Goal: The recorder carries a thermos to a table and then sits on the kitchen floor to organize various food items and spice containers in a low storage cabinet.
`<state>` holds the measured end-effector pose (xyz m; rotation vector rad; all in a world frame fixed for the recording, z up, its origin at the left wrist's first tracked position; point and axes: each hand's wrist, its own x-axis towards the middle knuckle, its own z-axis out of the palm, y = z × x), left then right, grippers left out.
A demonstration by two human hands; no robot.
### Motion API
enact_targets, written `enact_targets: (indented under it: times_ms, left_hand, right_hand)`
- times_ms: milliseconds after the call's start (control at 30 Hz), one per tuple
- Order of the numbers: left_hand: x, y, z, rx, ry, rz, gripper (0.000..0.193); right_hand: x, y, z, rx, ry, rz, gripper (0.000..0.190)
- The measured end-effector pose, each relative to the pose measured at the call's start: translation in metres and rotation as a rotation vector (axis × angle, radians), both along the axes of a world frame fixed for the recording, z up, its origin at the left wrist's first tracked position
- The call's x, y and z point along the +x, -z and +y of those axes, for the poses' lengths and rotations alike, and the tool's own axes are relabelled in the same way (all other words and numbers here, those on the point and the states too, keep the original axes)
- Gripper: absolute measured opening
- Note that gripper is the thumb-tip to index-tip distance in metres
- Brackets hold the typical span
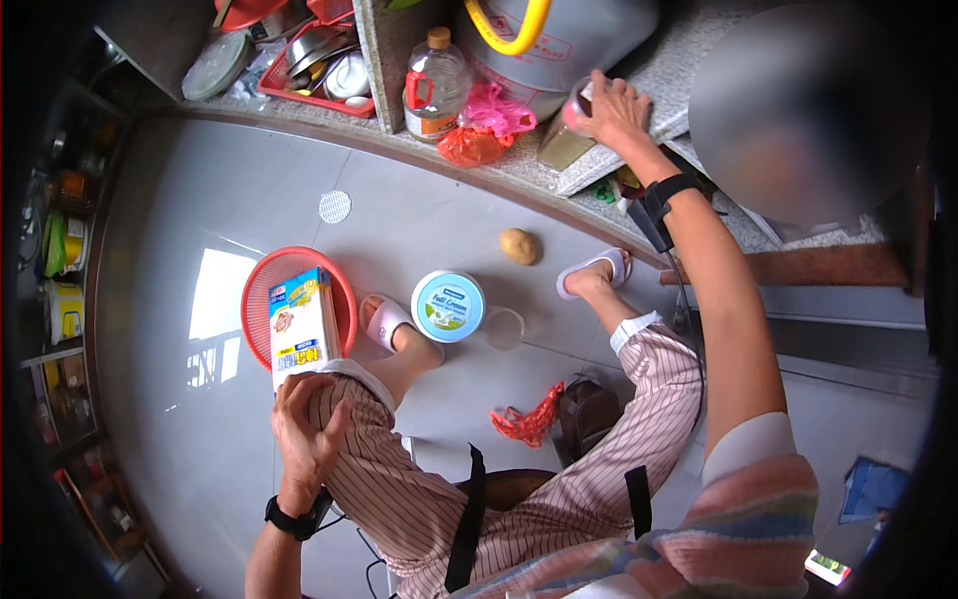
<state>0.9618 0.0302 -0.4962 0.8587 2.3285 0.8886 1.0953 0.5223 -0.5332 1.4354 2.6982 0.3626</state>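
Observation:
My right hand (618, 111) reaches to the low shelf and grips the lid end of a clear plastic container (563, 144). Beside that container lie a pink plastic bag (500, 109) and a red plastic bag (471, 147). On my knee rests my left hand (310, 427), fingers apart and holding nothing. Just beyond it, a white, blue and yellow printed package (301, 322) lies in a red plastic basket (252, 271) on the floor. Between my feet stand a tub with a light blue lid (449, 305) and a clear round container (504, 329).
A potato (518, 246) lies on the tiled floor, near a round drain cover (334, 207). Along the shelf are a large plastic bottle (435, 86), a grey gas cylinder (546, 56) and a red tray (363, 109) of kitchenware. Red netting (530, 419) lies between my legs.

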Motion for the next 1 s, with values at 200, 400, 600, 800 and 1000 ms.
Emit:
enact_targets:
  times_ms: [200,400,600,800,1000]
  left_hand:
    - [-0.004,0.0,0.002,0.014,-0.008,-0.039,0.031]
    - [-0.008,0.001,0.003,-0.007,0.012,-0.04,0.035]
    - [-0.011,0.002,0.003,-0.073,0.032,-0.012,0.04]
    - [-0.014,0.0,0.008,-0.119,0.065,0.022,0.04]
    - [-0.014,-0.005,0.013,-0.127,0.076,0.036,0.042]
  right_hand:
    - [0.016,0.053,0.058,0.114,0.071,-0.241,0.046]
    - [-0.017,0.071,-0.017,0.109,-0.274,-0.015,0.059]
    - [-0.075,0.144,-0.033,-0.286,-0.207,0.134,0.087]
    - [-0.103,0.202,-0.018,-0.438,-0.08,0.166,0.097]
    - [-0.083,0.231,-0.003,-0.114,-0.332,0.435,0.029]
